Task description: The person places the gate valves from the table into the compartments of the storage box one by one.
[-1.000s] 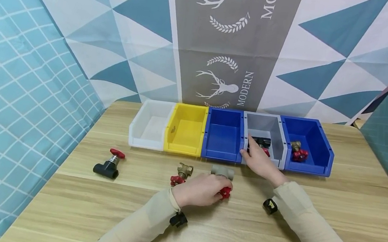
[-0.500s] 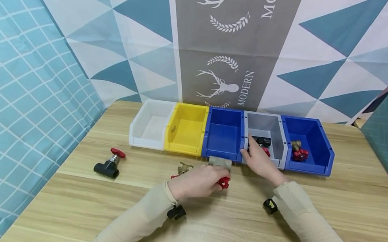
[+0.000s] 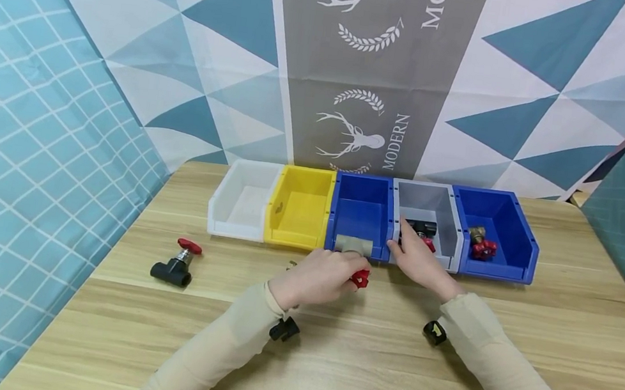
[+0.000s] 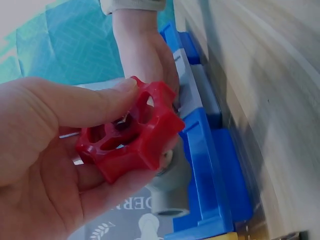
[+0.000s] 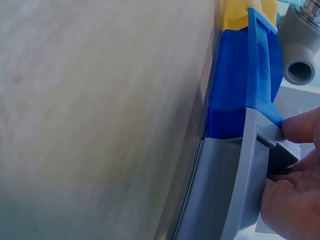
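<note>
Grey valve (image 3: 354,245) in your left hand (image 3: 314,277), at the near lip (image 3: 380,253) of the middle blue bin (image 3: 364,191).
Left thumb and fingers curl round its red handwheel (image 4: 145,140); right hand (image 3: 421,259) pinches the grey bin (image 3: 428,196) at its left rim. Likely risk: held too low, valve snags, twisting loose.

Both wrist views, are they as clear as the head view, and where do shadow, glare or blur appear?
Head view: fairly even light and mostly clear, with soft shadows on the wooden table; left wrist view: upper left corner washed out, small highlights on the red handwheel, which is fairly sharp; right wrist view: the table looks blurred, its grain smeared, while the gray bin's edge is crisper.
</note>
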`<action>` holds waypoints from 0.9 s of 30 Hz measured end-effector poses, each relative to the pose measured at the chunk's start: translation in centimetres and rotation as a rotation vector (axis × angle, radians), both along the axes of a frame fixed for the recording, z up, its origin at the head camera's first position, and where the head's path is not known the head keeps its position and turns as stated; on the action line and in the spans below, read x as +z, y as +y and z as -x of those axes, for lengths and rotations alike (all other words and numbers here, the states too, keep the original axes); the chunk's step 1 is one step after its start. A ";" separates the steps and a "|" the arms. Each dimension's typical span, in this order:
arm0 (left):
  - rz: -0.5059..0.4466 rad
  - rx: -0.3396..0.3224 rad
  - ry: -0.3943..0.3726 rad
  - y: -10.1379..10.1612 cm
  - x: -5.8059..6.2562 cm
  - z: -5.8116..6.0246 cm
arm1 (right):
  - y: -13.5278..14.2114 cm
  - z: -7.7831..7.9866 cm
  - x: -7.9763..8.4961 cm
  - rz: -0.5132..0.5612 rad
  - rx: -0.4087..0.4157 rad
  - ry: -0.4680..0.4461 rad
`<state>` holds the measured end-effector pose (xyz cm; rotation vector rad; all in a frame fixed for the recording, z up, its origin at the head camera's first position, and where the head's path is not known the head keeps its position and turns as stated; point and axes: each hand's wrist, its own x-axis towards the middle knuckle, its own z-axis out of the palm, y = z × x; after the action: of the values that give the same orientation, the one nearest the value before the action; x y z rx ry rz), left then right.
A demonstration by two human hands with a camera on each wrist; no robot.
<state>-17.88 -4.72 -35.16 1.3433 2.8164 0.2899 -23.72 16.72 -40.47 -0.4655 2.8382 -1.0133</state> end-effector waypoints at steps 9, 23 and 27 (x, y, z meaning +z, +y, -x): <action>0.005 -0.010 0.038 0.3 0.6 1.2 | 0.0 -0.1 -0.1 0.011 0.002 0.001; 0.018 -0.021 0.008 0.4 1.7 2.2 | 0.0 -0.1 0.0 0.020 -0.008 -0.009; 0.045 -0.010 -0.004 0.5 1.9 2.5 | -0.1 -0.1 -0.1 0.016 -0.011 -0.007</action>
<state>-20.42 -4.22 -33.28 1.3458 2.7946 0.2278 -23.63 16.62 -40.52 -0.4475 2.8313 -1.0382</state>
